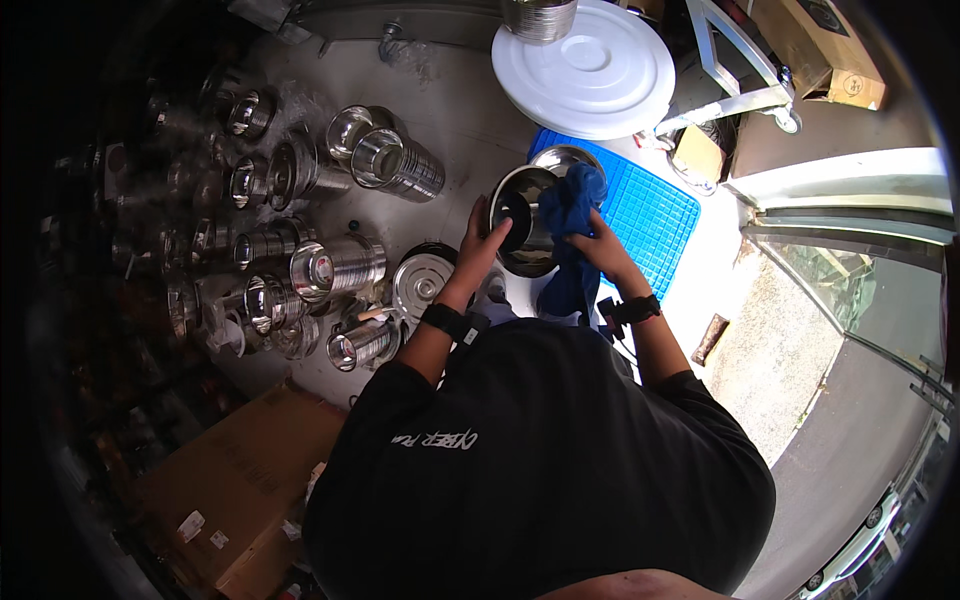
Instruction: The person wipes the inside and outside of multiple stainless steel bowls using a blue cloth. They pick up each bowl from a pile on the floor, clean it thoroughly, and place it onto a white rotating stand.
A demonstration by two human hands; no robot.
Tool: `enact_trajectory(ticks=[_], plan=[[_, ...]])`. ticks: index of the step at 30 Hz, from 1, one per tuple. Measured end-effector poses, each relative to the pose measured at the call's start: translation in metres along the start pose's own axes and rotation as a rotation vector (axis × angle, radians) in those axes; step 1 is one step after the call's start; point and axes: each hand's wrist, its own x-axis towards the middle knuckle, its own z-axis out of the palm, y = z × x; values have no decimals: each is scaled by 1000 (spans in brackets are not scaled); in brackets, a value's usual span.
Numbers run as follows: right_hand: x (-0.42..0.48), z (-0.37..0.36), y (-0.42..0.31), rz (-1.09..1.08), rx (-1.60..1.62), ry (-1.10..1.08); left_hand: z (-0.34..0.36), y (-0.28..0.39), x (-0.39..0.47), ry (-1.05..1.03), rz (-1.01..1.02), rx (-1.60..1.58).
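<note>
My left hand point(484, 238) grips the left rim of a shiny stainless steel bowl point(525, 259), thumb over its edge. A bunched blue cloth point(574, 206) is held in my right hand point(604, 247) against the bowl's right side. The cloth hangs down toward my legs and hides part of the bowl. Just beyond, another steel bowl point(562, 155) rests on a blue plastic grid mat point(652, 217), partly covered by the held bowl and the cloth.
Stacks of steel bowls point(337, 266) and pots point(401, 165) cover the floor at left. A round white lid point(592, 60) lies ahead, with stacked steelware point(540, 21) on it. A wheeled metal frame point(739, 94) stands front right. Behind left lies a cardboard box point(240, 480).
</note>
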Motion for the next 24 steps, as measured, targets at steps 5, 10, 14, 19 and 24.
enact_trajectory(ticks=[5,10,14,19,24], plan=[[74,87,-3,-292,-506,98,-15,17,-5,0,199,276],[55,149,-52,-580,-572,-396,-71,63,-6,120,266,189],[46,162,-64,-576,-985,-665,-102,50,3,141,287,329],[15,140,-92,-555,-943,-535,-136,34,11,-18,193,-212],[-42,85,-119,-447,-725,-41,-186,33,21,-18,-75,-478]])
